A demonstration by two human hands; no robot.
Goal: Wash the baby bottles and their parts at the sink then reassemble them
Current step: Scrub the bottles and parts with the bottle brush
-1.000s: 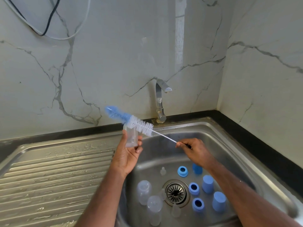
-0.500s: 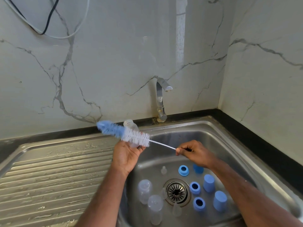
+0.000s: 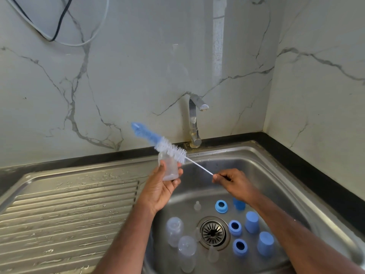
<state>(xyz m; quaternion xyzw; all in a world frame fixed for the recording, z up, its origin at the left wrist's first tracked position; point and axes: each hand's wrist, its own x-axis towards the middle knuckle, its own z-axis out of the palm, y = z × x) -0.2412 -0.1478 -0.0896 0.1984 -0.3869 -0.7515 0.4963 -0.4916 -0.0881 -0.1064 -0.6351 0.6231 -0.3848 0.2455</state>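
Head view: left hand is gripping a clear bottle above the sink's ten o'clock rim.
Right hand: is pinching the brush wire.
Risk: wet bottle is likely slipping; brush is missing its mouth.

Domestic kitchen, probably a home. Evidence: stainless steel sink with ribbed draining board, wall-mounted tap, marble-patterned wall panels, black edging strip, loose cables overhead.

2 bare forearms — no sleeves; left grip, right grip ungloved
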